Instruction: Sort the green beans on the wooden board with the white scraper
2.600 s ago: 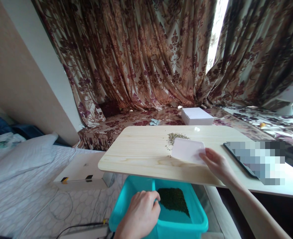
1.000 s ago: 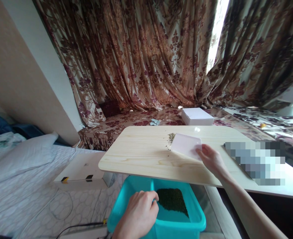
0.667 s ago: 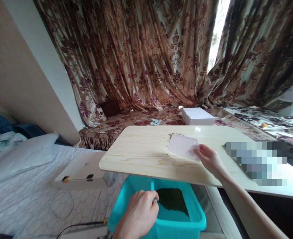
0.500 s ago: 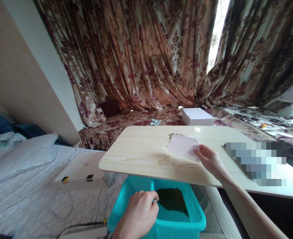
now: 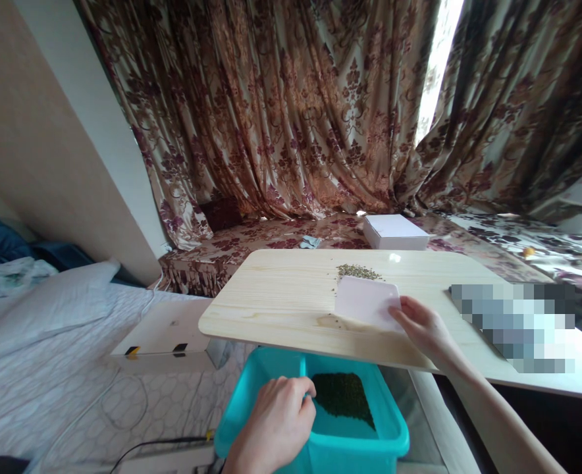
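Fingers and thumb of right hand (image 5: 425,327) pinch right end of pale card (image 5: 365,301), tilted on wooden tabletop (image 5: 266,296) beside loose green bits (image 5: 358,270). Left hand (image 5: 281,418) curled over teal bin (image 5: 357,446), perhaps on divider (image 5: 303,364); grip cannot be told. Dark green heap (image 5: 345,395) in bin's right compartment.

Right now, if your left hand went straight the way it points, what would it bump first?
My left hand would probably meet the dark green flakes in the turquoise tub first, though I can't tell how high it is.
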The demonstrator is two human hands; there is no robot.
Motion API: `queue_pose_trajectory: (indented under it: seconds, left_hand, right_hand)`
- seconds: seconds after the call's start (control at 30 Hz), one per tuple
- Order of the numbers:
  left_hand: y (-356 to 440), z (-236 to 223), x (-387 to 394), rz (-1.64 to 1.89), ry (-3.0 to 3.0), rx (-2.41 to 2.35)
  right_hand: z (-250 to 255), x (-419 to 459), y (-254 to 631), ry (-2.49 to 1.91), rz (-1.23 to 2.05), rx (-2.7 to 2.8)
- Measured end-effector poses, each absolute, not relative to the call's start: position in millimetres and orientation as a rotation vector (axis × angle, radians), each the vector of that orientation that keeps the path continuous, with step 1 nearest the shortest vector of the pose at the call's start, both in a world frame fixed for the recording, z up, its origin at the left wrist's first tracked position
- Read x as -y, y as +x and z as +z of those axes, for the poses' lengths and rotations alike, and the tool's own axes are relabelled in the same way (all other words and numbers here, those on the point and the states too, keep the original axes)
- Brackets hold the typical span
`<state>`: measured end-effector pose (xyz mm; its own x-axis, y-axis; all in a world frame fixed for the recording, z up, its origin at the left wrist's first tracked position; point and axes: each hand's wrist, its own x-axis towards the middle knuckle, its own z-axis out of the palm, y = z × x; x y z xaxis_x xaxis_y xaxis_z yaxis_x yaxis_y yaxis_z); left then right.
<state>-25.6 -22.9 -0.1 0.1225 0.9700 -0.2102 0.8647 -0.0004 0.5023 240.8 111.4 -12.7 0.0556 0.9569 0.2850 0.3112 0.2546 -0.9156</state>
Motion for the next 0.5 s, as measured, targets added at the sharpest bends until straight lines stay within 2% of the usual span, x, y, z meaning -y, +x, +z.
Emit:
queue_pose_trajectory:
  seconds: [0.4, 0.5]
  left_hand:
    - [-25.0, 2.6, 24.1, 0.241, 1.876, -1.794]
    - [-24.1, 2.5, 24.2, 0.238, 1.884, -1.791]
  right_hand:
    - [-5.3, -65.7, 241.6, -1.197, 1.059, 1.571]
    - [1.7, -68.3, 249.7, -1.246, 0.946, 1.443]
